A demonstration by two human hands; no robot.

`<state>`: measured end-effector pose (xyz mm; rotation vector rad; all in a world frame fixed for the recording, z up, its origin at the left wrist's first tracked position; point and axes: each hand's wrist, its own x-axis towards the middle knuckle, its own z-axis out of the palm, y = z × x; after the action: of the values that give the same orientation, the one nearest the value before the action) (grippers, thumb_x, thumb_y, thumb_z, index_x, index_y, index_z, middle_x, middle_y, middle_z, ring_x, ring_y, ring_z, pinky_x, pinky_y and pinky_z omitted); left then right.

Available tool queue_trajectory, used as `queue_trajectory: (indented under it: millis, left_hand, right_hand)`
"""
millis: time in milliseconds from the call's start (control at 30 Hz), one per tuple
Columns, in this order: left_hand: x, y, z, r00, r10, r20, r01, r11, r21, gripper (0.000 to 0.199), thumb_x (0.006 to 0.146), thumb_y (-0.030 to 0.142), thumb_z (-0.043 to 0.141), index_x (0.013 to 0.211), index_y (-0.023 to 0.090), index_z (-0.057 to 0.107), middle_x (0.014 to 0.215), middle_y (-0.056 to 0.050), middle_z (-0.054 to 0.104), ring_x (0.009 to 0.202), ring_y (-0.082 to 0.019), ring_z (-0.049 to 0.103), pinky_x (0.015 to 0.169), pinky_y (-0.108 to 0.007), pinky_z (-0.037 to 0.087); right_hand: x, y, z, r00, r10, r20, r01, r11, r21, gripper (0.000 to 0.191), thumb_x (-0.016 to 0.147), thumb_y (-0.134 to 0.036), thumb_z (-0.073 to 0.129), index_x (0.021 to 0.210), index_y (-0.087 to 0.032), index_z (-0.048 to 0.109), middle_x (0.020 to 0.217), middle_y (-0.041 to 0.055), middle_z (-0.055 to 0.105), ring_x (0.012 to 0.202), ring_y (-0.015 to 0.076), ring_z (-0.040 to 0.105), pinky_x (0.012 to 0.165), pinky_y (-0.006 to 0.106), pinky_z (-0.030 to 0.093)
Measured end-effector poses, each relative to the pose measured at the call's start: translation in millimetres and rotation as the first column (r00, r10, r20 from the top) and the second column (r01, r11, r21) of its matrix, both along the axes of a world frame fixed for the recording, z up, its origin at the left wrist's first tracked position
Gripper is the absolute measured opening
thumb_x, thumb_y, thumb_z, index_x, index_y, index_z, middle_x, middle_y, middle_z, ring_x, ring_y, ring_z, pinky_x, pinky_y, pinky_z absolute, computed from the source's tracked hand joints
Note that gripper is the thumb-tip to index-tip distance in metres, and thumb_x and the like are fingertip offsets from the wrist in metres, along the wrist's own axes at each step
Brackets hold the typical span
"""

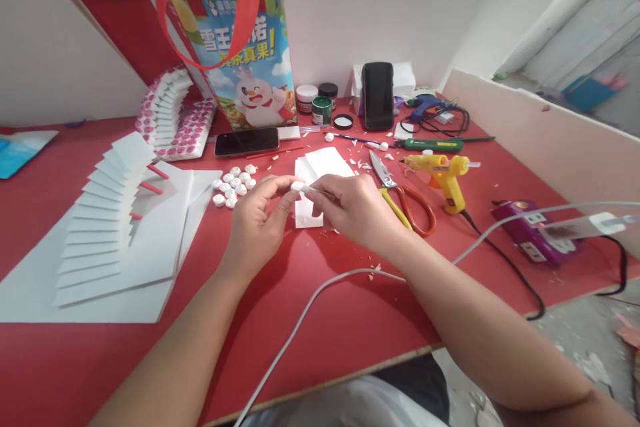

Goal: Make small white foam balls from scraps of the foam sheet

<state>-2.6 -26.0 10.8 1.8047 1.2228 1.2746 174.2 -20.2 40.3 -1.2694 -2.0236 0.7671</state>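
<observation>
My left hand (265, 210) pinches a small white rosette-like piece (298, 185) between thumb and fingertips. Close against it, my right hand (353, 203) has its fingers closed around something thin and pale, mostly hidden by the fingers. Beneath both hands lie white paper sheets (327, 161). To the left of my left hand, several similar white rosettes (235, 183) sit in a cluster on the red table (310, 307). Scissors (400, 197) with red and yellow handles lie open to the right of my right hand.
White stepped fan model (100, 207) on boards, left; pink-dotted model (173, 113) behind. A printed bag (240, 47), phone (247, 141), paint jars (321, 110) and upright black phone (377, 95) stand or lie at the back. Yellow glue gun (443, 173), purple box (537, 233), right; white cable (320, 307) crosses the front.
</observation>
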Motion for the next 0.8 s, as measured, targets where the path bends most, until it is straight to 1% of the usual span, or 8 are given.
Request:
queue_trajectory:
  millis: [133, 333, 400, 467, 567, 633, 700, 800]
  left_hand:
    - [6, -3, -1.6, 0.997, 0.077, -0.017, -0.076, 0.996, 0.044, 0.019, 0.094, 0.030, 0.060, 0.104, 0.018, 0.071, 0.100, -0.006, 0.071, 0.094, -0.019, 0.065, 0.087, -0.030, 0.049]
    - [15, -7, -8.0, 0.986, 0.163, 0.041, -0.167, 0.979, 0.117, 0.017, 0.092, 0.026, 0.063, 0.104, 0.019, 0.074, 0.097, -0.004, 0.073, 0.091, -0.018, 0.067, 0.084, -0.029, 0.051]
    - [16, -9, -8.1, 0.985, 0.165, 0.051, -0.170, 0.978, 0.124, 0.018, 0.092, 0.024, 0.063, 0.104, 0.020, 0.075, 0.094, -0.003, 0.074, 0.087, -0.017, 0.067, 0.082, -0.028, 0.051]
    - [16, -10, -6.8, 0.989, 0.141, 0.045, -0.145, 0.983, 0.116, 0.018, 0.092, 0.022, 0.063, 0.105, 0.021, 0.076, 0.091, -0.002, 0.075, 0.083, -0.015, 0.068, 0.079, -0.027, 0.052]
    - [12, -9, -3.5, 0.992, 0.114, 0.055, -0.117, 0.992, 0.045, 0.016, 0.090, 0.024, 0.066, 0.100, 0.022, 0.078, 0.087, -0.001, 0.076, 0.079, -0.015, 0.068, 0.077, -0.026, 0.052]
    - [8, -6, -1.6, 0.989, 0.108, 0.105, -0.101, 0.993, -0.061, 0.013, 0.085, 0.027, 0.073, 0.095, 0.022, 0.079, 0.086, -0.001, 0.077, 0.078, -0.016, 0.069, 0.076, -0.026, 0.053]
    - [3, -4, -0.1, 0.984, 0.082, 0.158, -0.056, 0.985, -0.164, 0.016, 0.082, 0.030, 0.077, 0.095, 0.022, 0.079, 0.087, -0.001, 0.078, 0.078, -0.017, 0.070, 0.077, -0.027, 0.055]
    - [0, -2, 1.9, 0.987, 0.018, 0.158, 0.015, 0.979, -0.204, 0.021, 0.084, 0.034, 0.075, 0.100, 0.022, 0.078, 0.091, -0.002, 0.077, 0.083, -0.018, 0.070, 0.080, -0.028, 0.054]
  right_hand:
    - [-6, -2, -6.2, 1.000, -0.016, -0.007, 0.017, 0.996, 0.090, 0.037, 0.100, -0.032, 0.051, 0.068, -0.016, 0.059, 0.057, -0.0004, 0.058, 0.053, 0.0092, 0.051, 0.062, 0.023, 0.036]
    - [-11, -3, -11.6, 1.000, -0.012, -0.010, 0.013, 0.989, 0.150, 0.030, 0.096, -0.020, 0.048, 0.067, -0.017, 0.055, 0.059, 0.0007, 0.060, 0.054, 0.0097, 0.050, 0.061, 0.023, 0.035]
    - [-10, -3, -12.7, 1.000, -0.014, -0.001, 0.014, 0.986, 0.168, 0.028, 0.095, -0.018, 0.047, 0.067, -0.017, 0.054, 0.062, 0.0018, 0.061, 0.055, 0.0099, 0.051, 0.060, 0.023, 0.034]
    - [-7, -2, -12.4, 1.000, -0.014, 0.010, 0.012, 0.984, 0.178, 0.027, 0.093, -0.017, 0.048, 0.067, -0.016, 0.054, 0.064, 0.0028, 0.062, 0.056, 0.0102, 0.051, 0.059, 0.024, 0.033]
    - [-1, 0, -8.7, 0.999, 0.026, 0.029, -0.030, 0.987, 0.157, 0.025, 0.090, -0.012, 0.048, 0.067, -0.016, 0.055, 0.066, 0.0032, 0.064, 0.057, 0.0104, 0.052, 0.059, 0.024, 0.033]
    - [3, 2, -5.1, 0.996, 0.080, 0.035, -0.084, 0.988, 0.132, 0.022, 0.088, -0.009, 0.050, 0.069, -0.015, 0.059, 0.066, 0.0027, 0.065, 0.058, 0.0103, 0.052, 0.059, 0.024, 0.033]
    - [6, 4, -2.7, 0.991, 0.127, 0.030, -0.130, 0.984, 0.120, 0.019, 0.088, -0.010, 0.052, 0.073, -0.015, 0.063, 0.066, 0.0019, 0.065, 0.057, 0.0101, 0.052, 0.058, 0.023, 0.034]
    - [7, 4, -2.9, 0.988, 0.157, 0.013, -0.157, 0.980, 0.124, 0.019, 0.091, -0.013, 0.053, 0.078, -0.014, 0.065, 0.068, 0.0020, 0.066, 0.057, 0.0095, 0.053, 0.059, 0.023, 0.036]
